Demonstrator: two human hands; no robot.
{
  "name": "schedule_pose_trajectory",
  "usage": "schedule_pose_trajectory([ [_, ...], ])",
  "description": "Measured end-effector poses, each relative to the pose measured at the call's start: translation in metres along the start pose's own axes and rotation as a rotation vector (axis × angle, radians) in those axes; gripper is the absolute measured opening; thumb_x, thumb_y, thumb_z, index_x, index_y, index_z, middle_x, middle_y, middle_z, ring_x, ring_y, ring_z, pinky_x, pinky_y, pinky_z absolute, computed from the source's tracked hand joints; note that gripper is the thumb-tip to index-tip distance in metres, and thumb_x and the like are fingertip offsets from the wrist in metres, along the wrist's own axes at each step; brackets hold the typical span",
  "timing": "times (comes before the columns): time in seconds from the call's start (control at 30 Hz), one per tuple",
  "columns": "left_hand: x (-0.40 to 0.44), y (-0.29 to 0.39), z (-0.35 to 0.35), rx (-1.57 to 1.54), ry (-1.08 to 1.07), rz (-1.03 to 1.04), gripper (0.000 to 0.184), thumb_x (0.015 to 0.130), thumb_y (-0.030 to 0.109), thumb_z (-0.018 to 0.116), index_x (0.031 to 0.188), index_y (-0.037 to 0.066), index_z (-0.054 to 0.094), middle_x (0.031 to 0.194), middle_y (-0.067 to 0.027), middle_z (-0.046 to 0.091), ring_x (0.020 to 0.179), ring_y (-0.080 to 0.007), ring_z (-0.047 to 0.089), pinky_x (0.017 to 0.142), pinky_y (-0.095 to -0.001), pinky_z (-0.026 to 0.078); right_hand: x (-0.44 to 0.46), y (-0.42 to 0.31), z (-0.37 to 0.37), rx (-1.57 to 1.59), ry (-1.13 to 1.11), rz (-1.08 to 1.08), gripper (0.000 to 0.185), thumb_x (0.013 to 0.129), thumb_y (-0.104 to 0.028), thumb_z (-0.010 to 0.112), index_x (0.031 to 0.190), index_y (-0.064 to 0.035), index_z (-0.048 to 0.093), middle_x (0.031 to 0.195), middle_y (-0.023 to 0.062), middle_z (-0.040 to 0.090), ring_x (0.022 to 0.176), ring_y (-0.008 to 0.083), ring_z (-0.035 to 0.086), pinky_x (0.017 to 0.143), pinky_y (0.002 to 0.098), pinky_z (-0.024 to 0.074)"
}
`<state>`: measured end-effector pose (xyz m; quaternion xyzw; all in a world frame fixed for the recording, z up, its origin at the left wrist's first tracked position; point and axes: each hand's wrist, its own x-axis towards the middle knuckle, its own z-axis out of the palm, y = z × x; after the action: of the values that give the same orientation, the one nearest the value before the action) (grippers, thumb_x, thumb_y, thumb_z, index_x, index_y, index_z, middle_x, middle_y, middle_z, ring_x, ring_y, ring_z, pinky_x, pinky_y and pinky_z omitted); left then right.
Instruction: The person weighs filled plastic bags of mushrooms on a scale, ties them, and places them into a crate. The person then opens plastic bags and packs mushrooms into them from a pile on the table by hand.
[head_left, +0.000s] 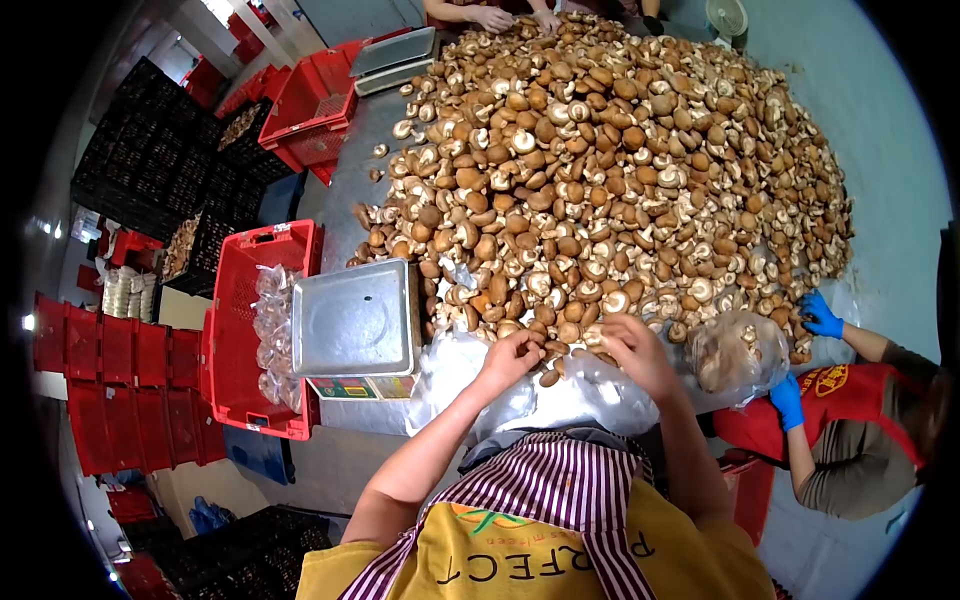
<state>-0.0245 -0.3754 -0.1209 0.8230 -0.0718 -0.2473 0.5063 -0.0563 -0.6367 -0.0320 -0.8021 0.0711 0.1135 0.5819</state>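
Observation:
A large heap of shiitake mushrooms [620, 170] with brown caps and pale stems covers the table in front of me. At its near edge my left hand [510, 360] has its fingers curled together beside some mushrooms; whatever they hold is hidden. A little to the right, my right hand [640, 355] has its thumb and fingers closed around a pale-stemmed mushroom [594, 338]. Beneath both hands lies a clear plastic bag [575, 400], with a few mushrooms at its mouth. More crumpled clear plastic [445, 375] lies to the left of my left hand.
A metal-topped scale [355, 320] stands left of my hands, beside a red crate [235, 350] with bagged mushrooms. On the right, a co-worker's blue gloves [788, 400] are by a filled bag [735, 355]. Another person's gloved hands [492, 18] are across the heap.

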Motion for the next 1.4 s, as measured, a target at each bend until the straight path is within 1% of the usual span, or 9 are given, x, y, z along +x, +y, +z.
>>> schedule_pose_trajectory([
  [0.07, -0.002, 0.001, -0.004, -0.077, -0.024, -0.027, 0.028, 0.091, 0.012, 0.065, 0.116, 0.001, 0.062, 0.091, -0.0002, 0.066, 0.083, -0.0076, 0.059, 0.075, -0.0228, 0.049, 0.052, 0.006, 0.025, 0.113, -0.025, -0.076, 0.037, 0.088, -0.021, 0.067, 0.117, 0.0009, 0.060, 0.115, 0.0161, 0.064, 0.100, 0.0253, 0.065, 0.090, 0.0369, 0.0498],
  [0.2, -0.012, 0.005, -0.017, -0.130, 0.100, -0.052, 0.025, 0.092, 0.011, 0.064, 0.115, 0.001, 0.063, 0.086, 0.0021, 0.061, 0.081, -0.0065, 0.057, 0.076, -0.0217, 0.047, 0.153, 0.008, 0.064, -0.699, 0.188, -0.419, 0.028, 0.091, -0.021, 0.063, 0.108, 0.0006, 0.062, 0.108, 0.0184, 0.063, 0.082, 0.0300, 0.066, 0.074, 0.0406, 0.0523],
  [0.4, -0.005, -0.014, -0.028, -0.293, 0.262, -0.050, 0.022, 0.089, 0.007, 0.063, 0.110, 0.000, 0.065, 0.083, -0.0005, 0.064, 0.077, -0.0072, 0.057, 0.072, -0.0227, 0.048, 0.222, 0.008, 0.094, -1.056, -0.157, -0.190, 0.024, 0.090, -0.020, 0.063, 0.105, -0.0018, 0.065, 0.109, 0.0187, 0.063, 0.090, 0.0275, 0.065, 0.080, 0.0399, 0.0506],
  [0.53, 0.014, -0.011, -0.034, -0.287, 0.274, 0.001, 0.029, 0.092, 0.009, 0.063, 0.119, 0.000, 0.059, 0.087, -0.0007, 0.063, 0.077, -0.0082, 0.057, 0.072, -0.0218, 0.047, 0.196, -0.003, 0.080, -0.757, 0.031, -0.376, 0.026, 0.090, -0.019, 0.057, 0.107, -0.0017, 0.066, 0.104, 0.0165, 0.066, 0.089, 0.0296, 0.064, 0.083, 0.0423, 0.0500],
  [0.73, 0.032, 0.049, -0.045, -0.736, -0.019, -0.191, 0.054, 0.100, 0.038, 0.051, 0.142, 0.006, 0.037, 0.105, -0.0084, 0.060, 0.076, -0.0147, 0.064, 0.062, -0.0233, 0.050, 0.114, -0.006, 0.063, -0.485, -0.233, -0.535, 0.026, 0.091, -0.022, 0.055, 0.099, 0.0003, 0.064, 0.093, 0.0173, 0.063, 0.078, 0.0308, 0.063, 0.071, 0.0436, 0.0506],
  [0.9, 0.035, 0.040, -0.010, -0.831, -0.105, -0.274, 0.028, 0.101, 0.036, 0.050, 0.103, 0.009, 0.051, 0.073, -0.0015, 0.057, 0.054, -0.0087, 0.052, 0.048, -0.0220, 0.041, 0.080, 0.005, 0.056, -0.320, -0.207, -0.551, 0.021, 0.090, -0.020, 0.058, 0.084, 0.0001, 0.056, 0.077, 0.0192, 0.057, 0.070, 0.0396, 0.058, 0.062, 0.0470, 0.0451],
  [1.2, 0.028, 0.044, -0.007, -0.931, -0.002, -0.160, 0.026, 0.099, 0.032, 0.056, 0.108, 0.007, 0.050, 0.078, -0.0018, 0.057, 0.057, -0.0076, 0.050, 0.050, -0.0204, 0.040, 0.067, 0.004, 0.061, -0.124, -0.103, -0.478, 0.018, 0.092, -0.009, 0.055, 0.076, -0.0009, 0.053, 0.068, 0.0143, 0.055, 0.055, 0.0316, 0.054, 0.053, 0.0403, 0.0419],
  [1.3, 0.038, 0.044, -0.019, -0.918, 0.180, -0.099, 0.031, 0.099, 0.015, 0.055, 0.128, 0.008, 0.046, 0.092, -0.0052, 0.062, 0.070, -0.0113, 0.060, 0.059, -0.0221, 0.048, 0.097, 0.002, 0.057, 0.131, -0.095, -0.192, 0.013, 0.095, -0.005, 0.051, 0.082, -0.0005, 0.052, 0.069, 0.0025, 0.054, 0.056, 0.0111, 0.046, 0.052, 0.0328, 0.0408],
  [1.4, 0.044, 0.056, -0.036, -0.949, 0.251, 0.000, 0.069, 0.096, 0.003, 0.054, 0.154, 0.015, 0.017, 0.142, -0.0126, 0.044, 0.102, -0.0229, 0.064, 0.080, -0.0316, 0.056, 0.170, 0.005, 0.059, -0.055, 0.102, -0.286, 0.012, 0.093, -0.005, 0.050, 0.101, -0.0006, 0.058, 0.082, 0.0140, 0.063, 0.071, 0.0250, 0.061, 0.064, 0.0342, 0.0480],
])
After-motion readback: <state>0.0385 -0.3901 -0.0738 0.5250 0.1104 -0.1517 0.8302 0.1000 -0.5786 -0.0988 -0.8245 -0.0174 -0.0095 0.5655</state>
